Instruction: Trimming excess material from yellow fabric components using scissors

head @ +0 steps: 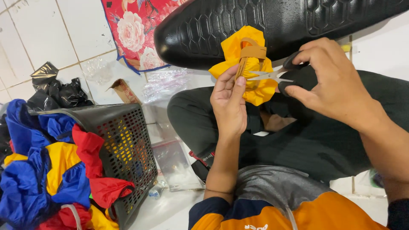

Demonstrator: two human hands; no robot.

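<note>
Nearest, the left hand (229, 102) pinches a bunched yellow fabric piece (247, 64) and its tan strap (251, 53) between thumb and fingers (237, 87). It looks light, soft and slippery, best held at the stiffer strap. Just right of those fingers, the right hand (332, 81) grips small scissors (277, 76), blades parted. Beyond lies a black embossed bag (272, 21).

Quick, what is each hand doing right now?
Left hand: closed on the yellow cloth with its brown strap.
Right hand: closed on the scissors, blades at the strap.
</note>
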